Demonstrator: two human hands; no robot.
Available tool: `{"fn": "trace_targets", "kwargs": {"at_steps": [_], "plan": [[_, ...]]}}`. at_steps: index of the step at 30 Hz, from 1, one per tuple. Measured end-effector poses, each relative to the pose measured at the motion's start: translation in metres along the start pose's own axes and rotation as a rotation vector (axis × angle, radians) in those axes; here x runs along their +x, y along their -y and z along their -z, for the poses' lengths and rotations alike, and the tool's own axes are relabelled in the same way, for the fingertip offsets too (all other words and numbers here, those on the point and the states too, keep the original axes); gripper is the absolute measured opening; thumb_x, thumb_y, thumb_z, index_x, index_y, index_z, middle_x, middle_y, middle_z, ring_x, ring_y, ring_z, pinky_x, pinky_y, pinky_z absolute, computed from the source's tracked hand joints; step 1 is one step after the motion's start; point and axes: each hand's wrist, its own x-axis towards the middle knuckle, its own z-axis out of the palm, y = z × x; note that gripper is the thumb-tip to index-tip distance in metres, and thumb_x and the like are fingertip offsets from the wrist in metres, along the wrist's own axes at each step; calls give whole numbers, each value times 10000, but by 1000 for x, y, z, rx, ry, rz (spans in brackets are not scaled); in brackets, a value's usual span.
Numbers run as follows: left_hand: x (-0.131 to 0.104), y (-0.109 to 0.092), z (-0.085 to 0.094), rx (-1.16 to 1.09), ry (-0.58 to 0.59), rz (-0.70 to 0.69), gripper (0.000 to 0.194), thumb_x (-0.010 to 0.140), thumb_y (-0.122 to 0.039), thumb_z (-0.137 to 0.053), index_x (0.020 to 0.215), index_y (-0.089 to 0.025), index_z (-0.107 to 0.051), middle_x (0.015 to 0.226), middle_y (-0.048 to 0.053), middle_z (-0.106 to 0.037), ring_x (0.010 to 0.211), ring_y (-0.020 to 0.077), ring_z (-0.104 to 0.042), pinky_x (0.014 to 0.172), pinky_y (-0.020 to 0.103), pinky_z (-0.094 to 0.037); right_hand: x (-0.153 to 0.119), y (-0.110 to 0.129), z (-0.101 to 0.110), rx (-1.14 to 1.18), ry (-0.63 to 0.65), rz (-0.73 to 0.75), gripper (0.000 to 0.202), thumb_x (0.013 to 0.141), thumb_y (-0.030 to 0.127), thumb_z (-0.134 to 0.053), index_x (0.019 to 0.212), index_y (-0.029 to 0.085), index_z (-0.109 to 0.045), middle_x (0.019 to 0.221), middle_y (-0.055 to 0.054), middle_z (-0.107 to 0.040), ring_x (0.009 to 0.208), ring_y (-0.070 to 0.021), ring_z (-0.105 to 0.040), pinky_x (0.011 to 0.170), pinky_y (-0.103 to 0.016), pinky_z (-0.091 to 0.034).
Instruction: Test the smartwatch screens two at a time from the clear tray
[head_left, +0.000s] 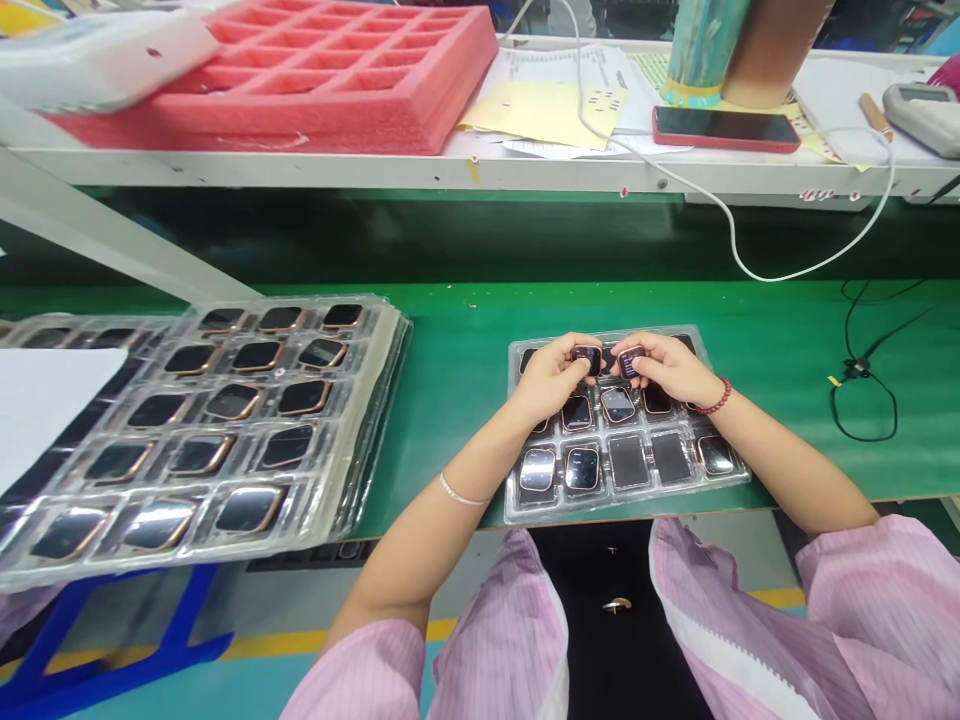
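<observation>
Over the back rows of a clear plastic tray (pixel 630 490) on the green bench, both my hands hold square watch faces. My left hand (pixel 553 375) pinches one dark watch face (pixel 586 357) with a copper-coloured rim. Just to its right, my right hand (pixel 670 368) grips another watch face (pixel 630 361) with its screen lit, thumb on the glass. The two pieces are close together but apart. More watch faces lie in the tray, among them a lit one (pixel 618 403). Two pockets in the front row hold no watch face. My hands cover part of the back rows.
Stacked trays of watch faces (pixel 255 405) stand at the left, beside a white sheet (pixel 52 410). A shelf (pixel 360 170) above bears a red foam tray (pixel 442 100), papers and a phone (pixel 726 130). A white cable (pixel 731 225) hangs down; a black cable (pixel 857 368) lies right.
</observation>
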Motion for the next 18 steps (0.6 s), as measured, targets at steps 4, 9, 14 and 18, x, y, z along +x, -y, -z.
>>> {"fn": "trace_targets", "kwargs": {"at_steps": [4,9,14,18], "plan": [[0,0,0,5,7,5,259,790,-171,-614,1046,-157,-652,993,78,-739,761,159,-687,628,254,-560,0,1,0,5,6,-5,235,864,222,-646,1090,161,-669,920,-49,-748,668,-123,-659,618,-251,-577],[-2,-2,-3,6,-2,-5,238,796,-155,-591,1028,-156,-649,930,55,-713,761,157,-681,650,266,-566,-1,-1,2,2,4,-12,239,874,212,-634,1105,159,-670,930,-50,-750,654,-119,-657,628,-262,-584],[-1,-2,-2,23,-11,3,240,799,-150,-570,1026,-157,-648,883,42,-706,704,139,-661,618,243,-546,0,-3,2,-3,11,-13,227,894,198,-622,1114,162,-662,942,-52,-748,663,-118,-659,638,-262,-589],[-2,-1,1,55,-9,6,267,793,-196,-598,1050,-160,-657,905,40,-722,678,137,-659,604,241,-532,3,-3,-1,-10,13,14,219,911,183,-591,1122,158,-642,944,-55,-753,651,-119,-659,604,-243,-572]]}}
